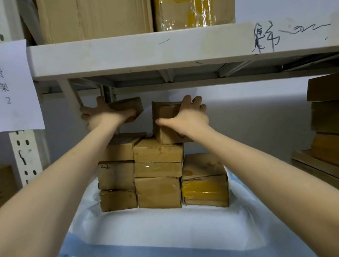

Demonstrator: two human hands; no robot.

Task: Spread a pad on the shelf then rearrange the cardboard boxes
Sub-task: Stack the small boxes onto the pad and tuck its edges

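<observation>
Each hand clamps its own small brown cardboard box — left hand (pixel 106 116) on the flat one (pixel 128 106), right hand (pixel 187 117) on the cube-shaped one (pixel 165 124) — above the stack (pixel 159 173) on the white-and-blue pad (pixel 159 226); a careless set-down could topple it.

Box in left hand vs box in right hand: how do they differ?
The left hand holds a flat cardboard box, thin and raised clear above the left stack. The right hand grips a taller cardboard box, nearly cube-shaped and tilted, with its lower edge at the top of the middle stack. Both boxes are plain brown cardboard.
</observation>
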